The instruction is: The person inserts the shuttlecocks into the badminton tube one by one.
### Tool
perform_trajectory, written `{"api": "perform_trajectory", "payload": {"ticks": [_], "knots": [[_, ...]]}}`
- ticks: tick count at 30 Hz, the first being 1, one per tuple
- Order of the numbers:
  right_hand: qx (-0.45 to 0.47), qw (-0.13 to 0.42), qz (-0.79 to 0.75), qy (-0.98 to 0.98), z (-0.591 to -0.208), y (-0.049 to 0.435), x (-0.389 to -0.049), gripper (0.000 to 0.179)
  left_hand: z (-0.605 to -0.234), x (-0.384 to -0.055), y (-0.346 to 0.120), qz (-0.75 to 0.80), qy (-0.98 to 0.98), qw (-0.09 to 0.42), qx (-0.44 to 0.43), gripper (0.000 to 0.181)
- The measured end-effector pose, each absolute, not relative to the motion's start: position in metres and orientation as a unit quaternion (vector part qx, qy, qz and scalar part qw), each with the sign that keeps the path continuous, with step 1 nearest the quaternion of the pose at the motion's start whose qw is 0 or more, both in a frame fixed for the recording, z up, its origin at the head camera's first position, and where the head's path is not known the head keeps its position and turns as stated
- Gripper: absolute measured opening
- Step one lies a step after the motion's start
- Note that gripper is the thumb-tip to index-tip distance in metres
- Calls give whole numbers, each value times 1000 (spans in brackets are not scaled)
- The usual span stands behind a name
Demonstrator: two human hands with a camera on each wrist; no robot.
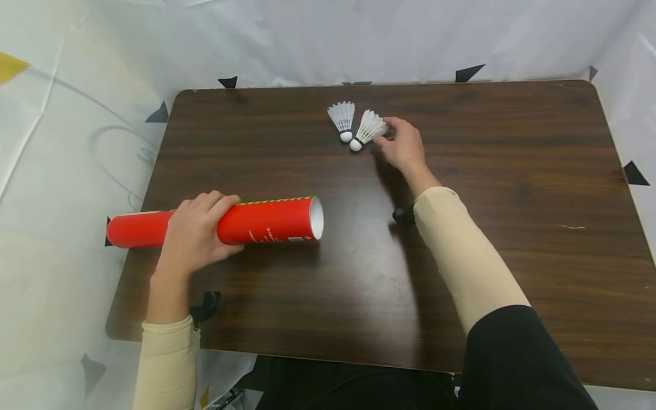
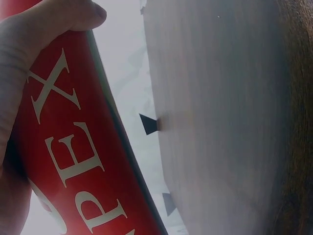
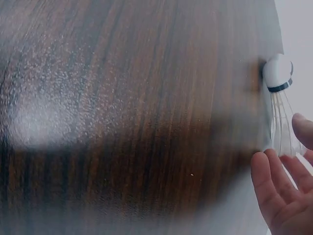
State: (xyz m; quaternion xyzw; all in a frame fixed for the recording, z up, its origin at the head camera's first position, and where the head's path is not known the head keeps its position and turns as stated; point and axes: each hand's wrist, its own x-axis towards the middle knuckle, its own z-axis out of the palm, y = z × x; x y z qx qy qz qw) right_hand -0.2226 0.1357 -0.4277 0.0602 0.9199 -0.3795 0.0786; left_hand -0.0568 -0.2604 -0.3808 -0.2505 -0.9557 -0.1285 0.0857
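My left hand [image 1: 193,230] grips a long red cardboard tube [image 1: 271,222] around its middle. Its open white end faces right, and pale capital letters on the tube [image 2: 73,152] show in the left wrist view. At the back of the table, my right hand [image 1: 405,145] has its thumb and fingers around the feather skirt of a white shuttlecock [image 1: 368,130]. That shuttlecock's cork [image 3: 278,71] points away from the hand in the right wrist view. Close beside it on the left lies a second white shuttlecock [image 1: 343,121], with its cork toward me.
The dark wood-grain table [image 1: 512,228] has white sheeting [image 1: 333,40] along its back and sides. Black tape pieces [image 1: 468,73] mark the sheeting near the table's edges. The tube's far end reaches past the left table edge.
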Motion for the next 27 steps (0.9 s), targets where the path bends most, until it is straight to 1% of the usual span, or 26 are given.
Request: {"api": "perform_trajectory", "payload": {"ticks": [5,9,20,27], "knots": [[76,66,-378,920,-427,137,-220,39,-381,-56,-260,-131,-956,85,-248,83],[73,54,-389,917,-427,137,-217,33,-380,-55,-260,-130,-957,85,-246,82],[80,9,-487,870,-431,147,-195,29,-379,-53,-261,-129,-957,88,-243,81],[85,-27,-510,856,-429,160,-175,28,-380,-52,-262,-129,-958,87,-241,80]]}}
